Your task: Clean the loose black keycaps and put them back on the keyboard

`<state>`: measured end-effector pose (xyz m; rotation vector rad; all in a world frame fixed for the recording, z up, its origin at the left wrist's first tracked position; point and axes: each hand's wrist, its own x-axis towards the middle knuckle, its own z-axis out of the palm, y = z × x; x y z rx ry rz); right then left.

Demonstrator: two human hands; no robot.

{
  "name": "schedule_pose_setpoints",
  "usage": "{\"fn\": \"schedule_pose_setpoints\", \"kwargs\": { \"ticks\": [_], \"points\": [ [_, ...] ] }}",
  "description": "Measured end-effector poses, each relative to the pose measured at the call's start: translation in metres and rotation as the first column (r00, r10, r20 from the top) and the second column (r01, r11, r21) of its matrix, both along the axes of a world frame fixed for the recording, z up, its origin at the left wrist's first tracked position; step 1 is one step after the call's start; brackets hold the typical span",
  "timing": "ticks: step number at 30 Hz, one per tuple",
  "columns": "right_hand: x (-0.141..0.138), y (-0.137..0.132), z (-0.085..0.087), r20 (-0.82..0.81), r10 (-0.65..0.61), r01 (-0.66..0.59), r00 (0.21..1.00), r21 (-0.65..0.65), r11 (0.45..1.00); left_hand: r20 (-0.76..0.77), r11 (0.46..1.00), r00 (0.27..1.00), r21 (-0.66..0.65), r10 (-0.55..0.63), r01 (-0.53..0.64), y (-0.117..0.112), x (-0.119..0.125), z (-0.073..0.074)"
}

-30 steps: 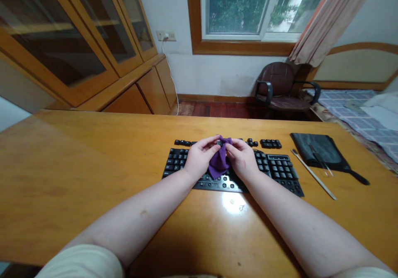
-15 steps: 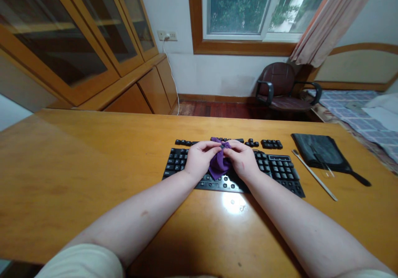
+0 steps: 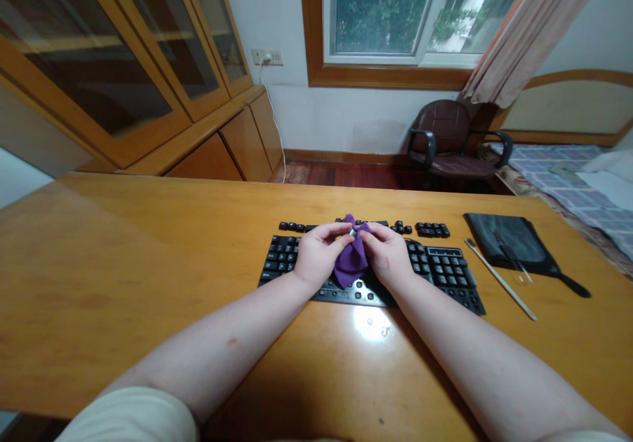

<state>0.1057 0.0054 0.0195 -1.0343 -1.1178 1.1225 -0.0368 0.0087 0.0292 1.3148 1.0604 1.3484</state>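
Above the middle of a black keyboard, both my hands are close together. Between the thumb and fingers of my left hand is a small keycap, its pale side showing. My right hand pinches a purple cloth, which hangs down against the keycap and over part of the keyboard. Some keys are off the keyboard's lower middle, where bare key sockets show. Loose black keycaps lie in rows behind the keyboard, partly hidden by my hands and the cloth.
On the right of the wooden desk lie a thin white-handled brush, a black pouch with a strap, and a wire tool on the pouch. Beyond the desk stand an office chair and a glass-doored cabinet.
The keycap has turned in my fingers, from a dark face to a pale one. The cloth has shifted slightly and a corner now sticks up behind my fingertips.
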Motion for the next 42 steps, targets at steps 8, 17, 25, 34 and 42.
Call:
{"fn": "schedule_pose_setpoints", "kwargs": {
  "ticks": [8, 17, 25, 34, 42],
  "points": [
    [-0.003, 0.001, -0.006, -0.057, 0.05, -0.055, 0.997, -0.074, 0.996, -0.001, 0.996, 1.0, 0.086, 0.007, -0.006, 0.005, 0.0, -0.004],
    [-0.002, -0.001, 0.0, 0.018, 0.063, -0.063, 0.998, -0.015, 0.998, -0.25, 0.972, 0.965, 0.234, 0.078, -0.017, -0.002, -0.002, -0.002],
    [-0.002, 0.002, 0.004, 0.006, 0.037, -0.036, 0.999, -0.054, 0.998, -0.523, 0.943, 0.836, 0.333, 0.164, 0.023, -0.01, -0.003, 0.003],
    [-0.003, 0.0, 0.007, 0.0, 0.114, -0.114, 0.993, -0.019, 0.993, -0.538, 0.931, 0.822, 0.363, 0.189, 0.023, -0.008, -0.004, 0.004],
    [-0.005, 0.001, 0.001, -0.217, 0.053, -0.07, 0.975, -0.072, 0.995, -0.301, 0.932, 0.953, 0.354, 0.039, 0.073, -0.001, -0.003, -0.003]
  ]
}}
